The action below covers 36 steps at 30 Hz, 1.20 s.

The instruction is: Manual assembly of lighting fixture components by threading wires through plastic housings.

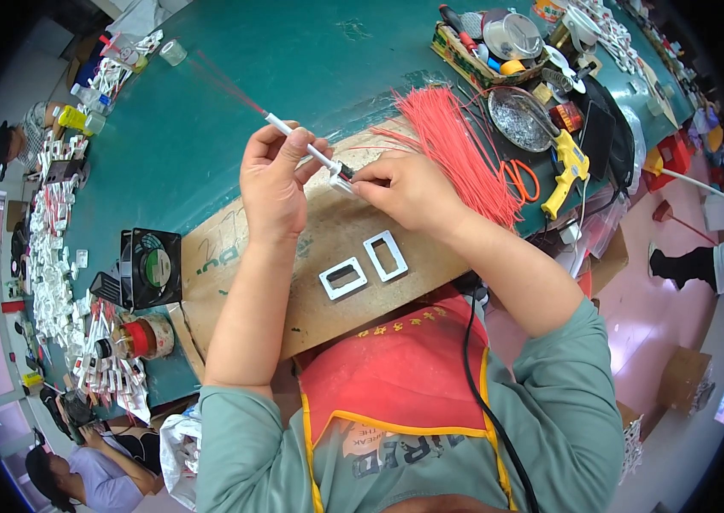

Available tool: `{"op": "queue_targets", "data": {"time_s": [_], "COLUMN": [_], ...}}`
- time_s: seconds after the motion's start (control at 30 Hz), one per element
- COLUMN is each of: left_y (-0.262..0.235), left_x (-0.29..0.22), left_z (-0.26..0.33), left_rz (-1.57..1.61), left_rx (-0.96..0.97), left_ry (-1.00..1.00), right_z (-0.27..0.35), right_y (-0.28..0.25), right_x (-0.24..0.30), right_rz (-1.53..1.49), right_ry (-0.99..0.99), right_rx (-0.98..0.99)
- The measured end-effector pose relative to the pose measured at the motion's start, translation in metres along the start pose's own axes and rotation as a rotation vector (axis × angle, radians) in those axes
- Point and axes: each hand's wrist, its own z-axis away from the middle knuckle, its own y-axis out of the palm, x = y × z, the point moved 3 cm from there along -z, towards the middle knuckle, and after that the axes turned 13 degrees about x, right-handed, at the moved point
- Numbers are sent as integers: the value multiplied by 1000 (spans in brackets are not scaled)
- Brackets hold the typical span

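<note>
Between both hands, over the cardboard sheet (311, 256): left hand (272, 184) pinches the white tube (298, 141), right hand (405, 188) grips the small connector (341, 173) at its tip. I'd keep them aligned, push gently.

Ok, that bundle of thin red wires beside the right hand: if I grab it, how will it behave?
The red wires are thin, loose strands fanned over the cardboard sheet, so they would probably flop and splay. They look light. With no tie visible, some would likely slip out toward the orange-handled scissors.
</note>
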Motion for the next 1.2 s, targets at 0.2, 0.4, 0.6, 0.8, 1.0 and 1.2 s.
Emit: {"op": "queue_targets", "data": {"time_s": [0.2, 0.4, 0.6, 0.8, 1.0, 1.2], "left_y": [2, -3, -3, -12, -29, -14], "left_x": [4, 0, -4, -6, -21, -137], "left_z": [1, 4, -3, -8, -7, -5], "left_rz": [30, -131, -61, 107, 123, -117], "left_rx": [-19, -58, -85, -92, -109, -24], "left_ry": [6, 74, 77, 19, -61, 18], "right_z": [5, 2, 18, 27, 41, 92], "right_y": [4, 14, 3, -1, -19, -39], "right_x": [3, 8, 6, 1, 13, -33], "right_rz": [239, 332, 336, 211, 103, 32], "right_ry": [-45, -135, -128, -70, -60, 42], "right_rx": [-123, -201, -189, -133, -108, -133]}}
